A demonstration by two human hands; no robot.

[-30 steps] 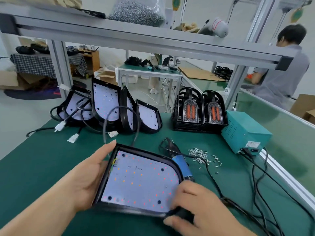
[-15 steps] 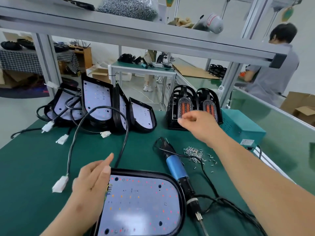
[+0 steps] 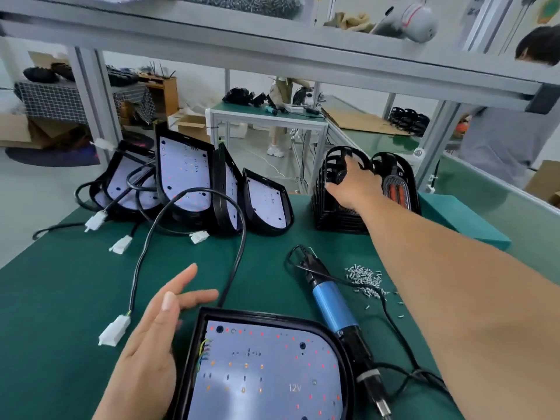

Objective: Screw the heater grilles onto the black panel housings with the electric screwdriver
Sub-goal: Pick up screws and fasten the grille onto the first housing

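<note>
Right hand curls round ribbed black grille; left hand flat, empty. I count two grille stacks, one blue-barrelled screwdriver, one near rounded housing

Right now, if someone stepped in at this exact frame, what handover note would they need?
Left hand: open, beside the left edge of the panel housing, which lies board side up at the near end of the green mat.
Right hand: stretched out to the back, gripping a heater grille on the left stack.
Electric screwdriver: unheld, lying right of the housing, with loose screws beside it.
Done: housing laid in place.
Left: bring the grille over, seat it and drive the screws. More housings wait at back left.
</note>
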